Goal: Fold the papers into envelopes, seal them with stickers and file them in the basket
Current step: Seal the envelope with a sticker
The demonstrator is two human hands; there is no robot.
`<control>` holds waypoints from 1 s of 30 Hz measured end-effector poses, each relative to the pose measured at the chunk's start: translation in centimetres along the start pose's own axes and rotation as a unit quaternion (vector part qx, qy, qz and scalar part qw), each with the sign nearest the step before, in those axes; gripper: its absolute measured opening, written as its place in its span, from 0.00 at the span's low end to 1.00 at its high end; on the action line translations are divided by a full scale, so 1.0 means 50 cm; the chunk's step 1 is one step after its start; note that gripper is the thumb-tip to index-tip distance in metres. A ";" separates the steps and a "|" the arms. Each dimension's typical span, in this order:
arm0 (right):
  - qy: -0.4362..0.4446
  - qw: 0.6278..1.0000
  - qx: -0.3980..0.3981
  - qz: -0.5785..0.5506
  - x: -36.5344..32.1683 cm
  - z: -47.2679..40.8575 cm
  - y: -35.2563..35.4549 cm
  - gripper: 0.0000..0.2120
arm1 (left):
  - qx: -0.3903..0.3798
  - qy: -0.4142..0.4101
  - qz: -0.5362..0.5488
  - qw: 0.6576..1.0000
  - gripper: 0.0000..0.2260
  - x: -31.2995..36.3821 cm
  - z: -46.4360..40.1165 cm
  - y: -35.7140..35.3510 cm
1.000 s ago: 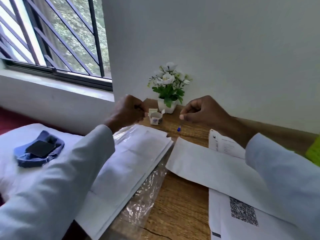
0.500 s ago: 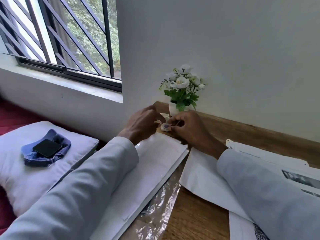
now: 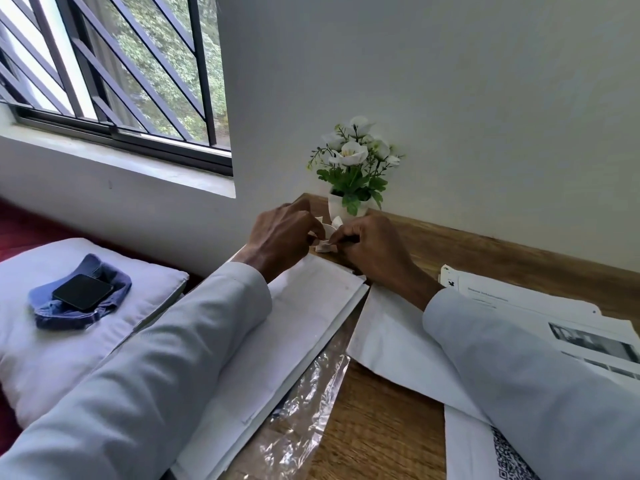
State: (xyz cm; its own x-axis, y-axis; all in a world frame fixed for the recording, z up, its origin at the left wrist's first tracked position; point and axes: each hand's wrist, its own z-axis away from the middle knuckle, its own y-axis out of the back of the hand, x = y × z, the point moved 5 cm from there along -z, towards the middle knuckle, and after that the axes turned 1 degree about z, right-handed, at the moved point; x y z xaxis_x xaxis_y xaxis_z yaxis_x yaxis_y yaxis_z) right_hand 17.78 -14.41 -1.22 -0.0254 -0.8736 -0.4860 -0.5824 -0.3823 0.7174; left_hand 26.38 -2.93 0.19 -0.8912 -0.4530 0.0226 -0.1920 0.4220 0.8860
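Observation:
A small white roll of stickers (image 3: 325,244) sits at the back left of the wooden desk (image 3: 485,258), just in front of the flower pot. My left hand (image 3: 282,233) grips the roll from the left with curled fingers. My right hand (image 3: 367,244) pinches the roll's loose end from the right. A stack of white papers (image 3: 311,306) lies under my left forearm. A folded white sheet (image 3: 388,334) lies on the desk under my right forearm.
A white pot of white flowers (image 3: 349,202) stands against the wall behind the hands. Clear plastic wrap (image 3: 304,424) lies at the stack's near end. Printed sheets (image 3: 561,327) cover the right side. A pillow (image 3: 69,327) with a blue cloth and a black phone (image 3: 82,292) is on the left.
One second ago my hands were apart on either side of the roll. They have closed in on it and now both hold it. The camera has shifted a little.

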 end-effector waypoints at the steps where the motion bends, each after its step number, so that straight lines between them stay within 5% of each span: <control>1: -0.005 1.000 -0.003 0.002 0.001 0.003 0.000 0.08 | 0.000 0.001 -0.001 1.000 0.12 0.000 0.000 0.000; 9: -0.086 0.993 -0.041 -0.071 0.012 0.017 0.011 0.05 | -0.011 -0.001 -0.023 1.000 0.12 0.005 0.003 0.003; 20: -0.217 0.921 -0.037 -0.321 -0.026 0.047 0.115 0.10 | -0.042 0.018 0.033 0.998 0.24 0.014 0.001 0.010; 30: -0.214 0.932 -0.009 -0.292 -0.023 0.182 0.294 0.14 | 0.018 -0.017 0.085 0.996 0.20 0.114 -0.016 0.069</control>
State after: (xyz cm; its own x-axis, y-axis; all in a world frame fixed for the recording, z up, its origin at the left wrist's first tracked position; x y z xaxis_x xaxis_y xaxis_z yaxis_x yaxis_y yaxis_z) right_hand 1.89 -16.30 5.33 -0.0321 -0.3163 -0.9481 -0.5847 -0.7634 0.2745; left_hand 20.96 -4.67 3.73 -0.9253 -0.3464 0.1543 -0.0518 0.5184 0.8536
